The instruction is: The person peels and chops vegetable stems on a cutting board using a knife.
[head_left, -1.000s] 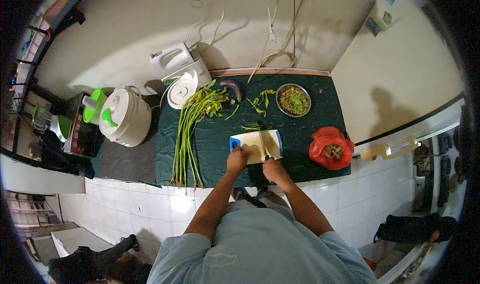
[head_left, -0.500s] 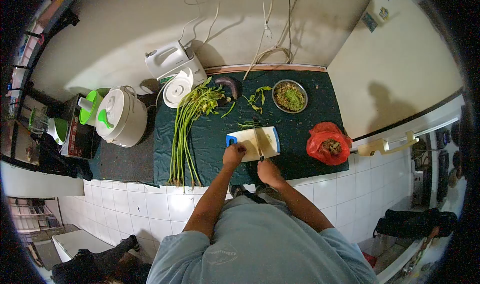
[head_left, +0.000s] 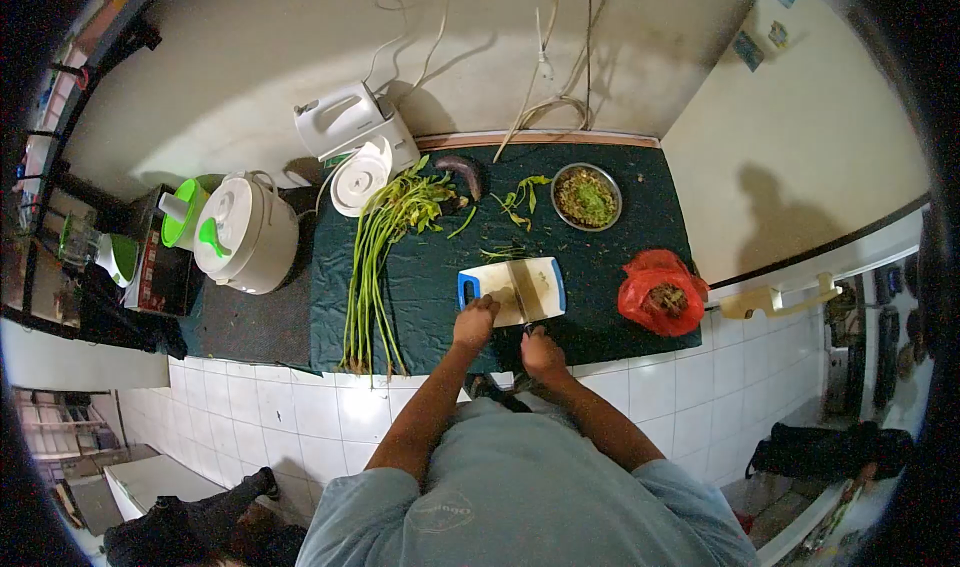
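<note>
A white cutting board [head_left: 541,289] with blue ends lies near the front edge of the dark green cloth. My right hand [head_left: 541,353] is closed round the handle of a knife [head_left: 520,292], whose blade points away from me over the board. At the board's left front corner is my left hand [head_left: 476,321], fingers closed; whatever they hold is too small to name. Cut green stalks [head_left: 503,254] lie just behind the board. Left of it is a bunch of long-stemmed greens [head_left: 366,287]. A metal bowl [head_left: 587,197] of chopped greens sits behind, to the right.
A red plastic bag [head_left: 662,293] with scraps stands at the right. An eggplant [head_left: 462,175] and loose leaves [head_left: 519,200] lie toward the back. At the left are a white mixer [head_left: 355,127] and a white rice cooker [head_left: 246,233]. Cables hang on the wall.
Since the earliest frame, the knife and my right hand have shifted slightly left over the board. My left hand stays near the board's left front corner. The whole view has swayed slightly.
</note>
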Demonstrator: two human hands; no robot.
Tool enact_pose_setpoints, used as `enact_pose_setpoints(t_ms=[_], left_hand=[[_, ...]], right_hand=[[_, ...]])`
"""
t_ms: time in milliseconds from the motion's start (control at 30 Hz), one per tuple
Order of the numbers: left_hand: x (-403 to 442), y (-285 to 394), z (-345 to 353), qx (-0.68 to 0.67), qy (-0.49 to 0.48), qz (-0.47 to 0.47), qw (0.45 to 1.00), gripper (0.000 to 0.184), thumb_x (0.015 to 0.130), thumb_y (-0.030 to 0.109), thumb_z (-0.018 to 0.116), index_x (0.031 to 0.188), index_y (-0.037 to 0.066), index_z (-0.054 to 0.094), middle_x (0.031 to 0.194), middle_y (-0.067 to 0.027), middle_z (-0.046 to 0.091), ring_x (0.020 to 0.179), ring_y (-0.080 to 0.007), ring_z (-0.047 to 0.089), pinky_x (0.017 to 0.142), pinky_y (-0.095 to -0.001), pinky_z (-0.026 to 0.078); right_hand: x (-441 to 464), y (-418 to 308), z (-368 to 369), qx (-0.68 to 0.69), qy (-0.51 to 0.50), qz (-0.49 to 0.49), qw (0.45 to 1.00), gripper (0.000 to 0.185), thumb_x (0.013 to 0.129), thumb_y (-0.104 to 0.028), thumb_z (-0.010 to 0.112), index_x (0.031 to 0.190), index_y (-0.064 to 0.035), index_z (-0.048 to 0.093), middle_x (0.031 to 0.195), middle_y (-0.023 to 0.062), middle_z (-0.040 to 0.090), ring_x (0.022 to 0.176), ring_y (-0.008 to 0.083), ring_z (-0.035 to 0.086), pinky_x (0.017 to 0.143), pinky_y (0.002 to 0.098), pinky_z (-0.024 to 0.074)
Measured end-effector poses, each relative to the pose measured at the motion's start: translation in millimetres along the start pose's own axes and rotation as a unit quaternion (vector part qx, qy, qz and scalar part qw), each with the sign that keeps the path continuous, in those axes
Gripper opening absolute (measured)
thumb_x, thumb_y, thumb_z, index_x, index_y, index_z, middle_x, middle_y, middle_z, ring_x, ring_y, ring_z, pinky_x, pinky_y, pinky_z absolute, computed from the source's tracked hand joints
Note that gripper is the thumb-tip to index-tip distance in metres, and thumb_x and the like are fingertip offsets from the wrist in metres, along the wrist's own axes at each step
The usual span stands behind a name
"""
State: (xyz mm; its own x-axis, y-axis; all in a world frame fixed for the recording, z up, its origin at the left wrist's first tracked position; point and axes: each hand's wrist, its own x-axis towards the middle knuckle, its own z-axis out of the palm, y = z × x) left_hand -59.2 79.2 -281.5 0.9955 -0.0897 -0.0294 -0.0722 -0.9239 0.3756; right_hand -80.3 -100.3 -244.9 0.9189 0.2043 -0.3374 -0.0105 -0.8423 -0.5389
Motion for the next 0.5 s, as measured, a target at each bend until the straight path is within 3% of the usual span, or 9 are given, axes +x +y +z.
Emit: enact_pose_setpoints(t_ms=[67, 267, 333, 433, 500], left_hand=[[-5, -3, 3, 0.007, 0.019, 0.048, 0.999, 0.021, 0.078, 0.008, 0.053, 0.097, 0.010, 0.060, 0.097, -0.0080, 0.057, 0.095, -0.0277, 0.059, 0.078, -0.0383, 0.051], [-11, -10, 11, 0.007, 0.035, 0.071, 0.997, 0.022, 0.078, 0.009, 0.052, 0.097, 0.010, 0.064, 0.100, -0.0078, 0.056, 0.102, -0.0268, 0.055, 0.084, -0.0384, 0.048], [-14, -15, 15, 0.003, 0.041, 0.063, 0.997, 0.025, 0.078, 0.009, 0.053, 0.099, 0.012, 0.065, 0.102, -0.0072, 0.056, 0.104, -0.0264, 0.054, 0.086, -0.0384, 0.047], [-17, -9, 4, -0.009, 0.060, 0.041, 0.997, 0.028, 0.079, 0.009, 0.053, 0.101, 0.014, 0.068, 0.104, -0.0066, 0.058, 0.103, -0.0267, 0.055, 0.086, -0.0386, 0.047], [-18, -9, 0, -0.017, 0.069, 0.028, 0.997, 0.028, 0.079, 0.009, 0.053, 0.101, 0.015, 0.070, 0.103, -0.0067, 0.059, 0.100, -0.0274, 0.056, 0.085, -0.0387, 0.047]], right_hand=[[8, 2, 8, -0.016, -0.009, 0.022, 1.000, 0.038, 0.095, -0.028, 0.043, 0.101, 0.0084, 0.049, 0.079, 0.0294, 0.063, 0.078, 0.0450, 0.063, 0.071, 0.0541, 0.0495], [16, -19, -18, -0.072, -0.024, -0.060, 0.995, 0.039, 0.095, -0.030, 0.042, 0.104, 0.0075, 0.050, 0.080, 0.0288, 0.064, 0.078, 0.0459, 0.063, 0.072, 0.0540, 0.0498], [13, -17, -15, -0.029, -0.076, 0.016, 0.997, 0.039, 0.095, -0.030, 0.042, 0.105, 0.0063, 0.052, 0.085, 0.0286, 0.064, 0.081, 0.0454, 0.063, 0.073, 0.0532, 0.0499], [4, -6, 7, -0.033, -0.020, 0.053, 0.998, 0.040, 0.095, -0.031, 0.042, 0.103, 0.0058, 0.054, 0.085, 0.0283, 0.064, 0.081, 0.0454, 0.063, 0.073, 0.0532, 0.0499], [4, -19, -10, -0.043, -0.042, 0.027, 0.998, 0.040, 0.095, -0.032, 0.042, 0.103, 0.0056, 0.053, 0.085, 0.0286, 0.064, 0.082, 0.0454, 0.063, 0.073, 0.0532, 0.0499]])
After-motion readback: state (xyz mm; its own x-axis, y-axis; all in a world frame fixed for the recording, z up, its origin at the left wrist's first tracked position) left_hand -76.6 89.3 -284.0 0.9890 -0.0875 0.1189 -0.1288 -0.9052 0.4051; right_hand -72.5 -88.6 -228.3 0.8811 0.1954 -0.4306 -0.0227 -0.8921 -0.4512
